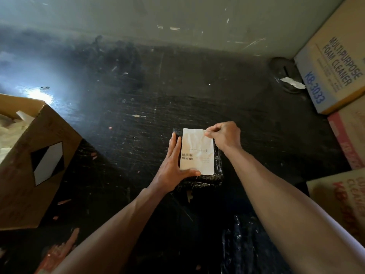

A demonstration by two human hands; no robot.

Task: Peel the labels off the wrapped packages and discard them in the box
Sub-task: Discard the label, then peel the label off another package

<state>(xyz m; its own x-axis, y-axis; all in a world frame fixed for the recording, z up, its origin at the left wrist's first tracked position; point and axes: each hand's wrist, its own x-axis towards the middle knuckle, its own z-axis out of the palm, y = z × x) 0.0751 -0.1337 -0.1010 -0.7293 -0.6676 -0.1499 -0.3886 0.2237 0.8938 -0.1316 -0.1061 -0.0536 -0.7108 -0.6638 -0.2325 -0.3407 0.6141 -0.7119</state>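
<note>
Labels come first: we see 1 white label [197, 152] with 2 small barcodes, creased, lying on top of a package [201, 178] wrapped in shiny black plastic. That package rests flat on the dark, scuffed table [126, 119], near the middle of the view.

Our left hand [173, 165] lies along the package's left side, fingers stretched out flat and the thumb pressed across the label's near edge, so its grip is spread apart, bracing rather than clamped. Our right hand [225, 136] is at the label's far right corner, thumb and forefinger pinched together on that corner; we cannot tell whether the corner has lifted off the wrap.

On the left stands an open cardboard box [39, 161] with pale scraps inside, well apart from the package. On the right, cartons are stacked against the wall; the top carton [333, 72] reads "MULTIPURPOSE FOAM CLEANER KB-3033". Just beside it a torn white paper scrap [292, 83] lies over a round dark grommet [284, 74] in the table. More black plastic wrap [243, 244] shows at the bottom, between our 2 forearms.
</note>
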